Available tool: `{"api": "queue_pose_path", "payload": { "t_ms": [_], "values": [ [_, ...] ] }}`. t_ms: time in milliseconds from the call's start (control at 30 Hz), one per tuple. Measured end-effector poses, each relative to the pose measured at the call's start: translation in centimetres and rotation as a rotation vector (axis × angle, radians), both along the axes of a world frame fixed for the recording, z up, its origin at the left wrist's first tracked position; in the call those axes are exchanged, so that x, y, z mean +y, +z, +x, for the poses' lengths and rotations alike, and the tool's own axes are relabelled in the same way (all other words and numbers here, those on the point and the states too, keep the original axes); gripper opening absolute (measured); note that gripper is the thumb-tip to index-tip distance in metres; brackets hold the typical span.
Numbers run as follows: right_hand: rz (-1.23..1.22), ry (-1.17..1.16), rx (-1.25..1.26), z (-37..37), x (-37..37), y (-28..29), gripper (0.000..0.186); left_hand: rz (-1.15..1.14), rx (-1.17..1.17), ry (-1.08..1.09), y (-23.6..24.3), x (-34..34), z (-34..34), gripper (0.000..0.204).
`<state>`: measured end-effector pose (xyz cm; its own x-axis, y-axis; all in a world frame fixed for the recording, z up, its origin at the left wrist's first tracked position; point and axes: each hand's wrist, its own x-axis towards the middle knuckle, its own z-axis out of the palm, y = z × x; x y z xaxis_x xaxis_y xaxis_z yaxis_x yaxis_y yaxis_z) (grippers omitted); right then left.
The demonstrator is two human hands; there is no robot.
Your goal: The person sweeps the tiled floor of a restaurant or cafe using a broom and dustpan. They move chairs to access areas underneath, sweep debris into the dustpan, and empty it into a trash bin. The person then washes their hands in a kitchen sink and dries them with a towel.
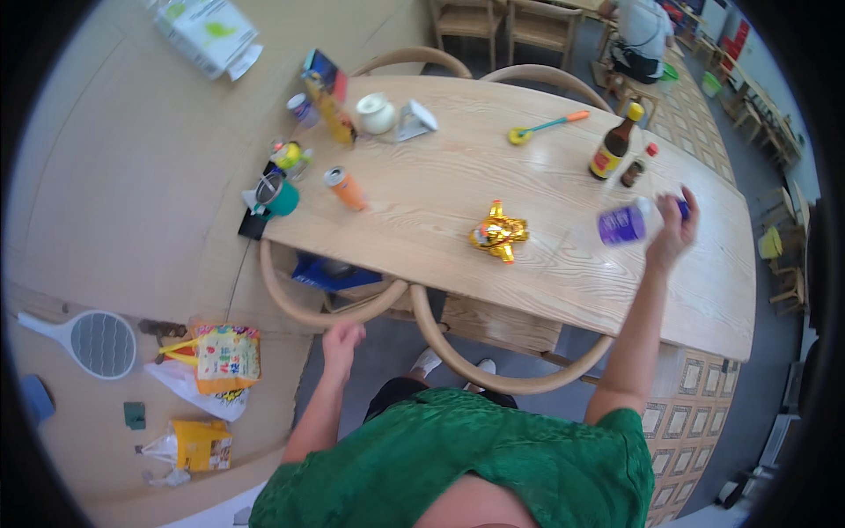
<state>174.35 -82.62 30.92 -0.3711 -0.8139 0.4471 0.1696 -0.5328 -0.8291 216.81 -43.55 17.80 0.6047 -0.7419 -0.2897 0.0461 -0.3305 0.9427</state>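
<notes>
My right hand [674, 236] is raised over the right end of the wooden table [422, 176]. Its fingers are closed round the capped end of a white bottle with a purple label [622, 225], which is tilted sideways with its base to the left. A dark blue-purple cap [683, 209] shows between the fingers. Curled in a loose fist, my left hand [342, 340] hangs beside a curved chair back [343, 315] at the near edge and shows nothing in it. A shiny gold foil figure [499, 232] lies between the hands on the tabletop.
Behind my right hand stand a yellow-capped sauce bottle [613, 148] and a small red-capped bottle [639, 165]. An orange-handled brush [547, 128] lies farther back. At left are an orange can [345, 188], a white jar [376, 113] and a green mug [277, 195]. Curved chairs line the near edge.
</notes>
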Motion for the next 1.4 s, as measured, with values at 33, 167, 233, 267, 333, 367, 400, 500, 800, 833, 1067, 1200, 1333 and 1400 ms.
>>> {"api": "queue_pose_path", "payload": {
  "t_ms": [33, 167, 233, 267, 333, 367, 400, 500, 800, 833, 1067, 1200, 1333, 1400],
  "values": [
    [0.044, -0.011, 0.113, -0.2, 1.9, 0.1, 0.028, -0.055, -0.122, 0.096, -0.3, -2.6, 1.5, 0.020],
    [0.244, 0.029, 0.232, 0.6, 9.7, -1.9, 0.022, -0.178, -0.260, 0.126, 1.9, -14.6, 7.6, 0.084],
    [0.296, 0.002, 0.281, 1.7, 13.8, -1.6, 0.022, -0.161, -0.544, 0.184, -1.0, -19.2, 12.6, 0.092],
    [0.320, -0.033, 0.215, 1.3, 15.6, -2.5, 0.022, -0.183, -0.541, 0.222, -0.5, -21.4, 13.3, 0.091],
    [0.331, -0.086, 0.256, 1.2, 19.6, -3.0, 0.023, -0.215, -0.506, 0.287, -0.6, -24.8, 13.6, 0.090],
    [0.358, -0.137, 0.243, 1.2, 21.5, -3.2, 0.023, -0.286, -0.396, 0.195, -1.1, -25.7, 14.3, 0.083],
    [0.384, -0.190, 0.229, 1.2, 23.5, -3.2, 0.024, -0.353, -0.282, 0.102, -1.5, -26.4, 15.4, 0.077],
    [0.430, -0.337, 0.216, 2.0, 28.6, -2.6, 0.025, -0.341, -0.264, -0.035, -2.1, -27.6, 16.2, 0.060],
    [0.457, -0.574, 0.151, 5.1, 40.8, -3.0, 0.024, -0.658, -0.239, -0.656, 7.1, -26.4, 3.7, 0.051],
    [0.466, -0.599, 0.145, 5.2, 42.5, -3.4, 0.024, -0.748, -0.344, -0.722, 7.4, -25.8, 1.5, 0.051],
    [0.544, -0.806, 0.082, 4.3, 56.5, -5.5, 0.023, -0.700, 0.011, -0.916, 8.0, -20.9, -8.5, 0.054],
    [0.616, -0.922, -0.009, 3.4, 64.9, -8.2, 0.024, -0.581, 0.131, -0.783, 4.3, -20.9, -8.7, 0.052],
    [0.730, -1.040, -0.048, 3.2, 69.9, -10.5, 0.022, -0.573, -0.019, -0.543, 0.6, -23.9, -3.4, 0.055],
    [0.752, -1.075, -0.091, 3.6, 70.9, -11.2, 0.022, -0.590, -0.157, -0.440, -1.2, -25.7, -0.4, 0.054]
  ]
}}
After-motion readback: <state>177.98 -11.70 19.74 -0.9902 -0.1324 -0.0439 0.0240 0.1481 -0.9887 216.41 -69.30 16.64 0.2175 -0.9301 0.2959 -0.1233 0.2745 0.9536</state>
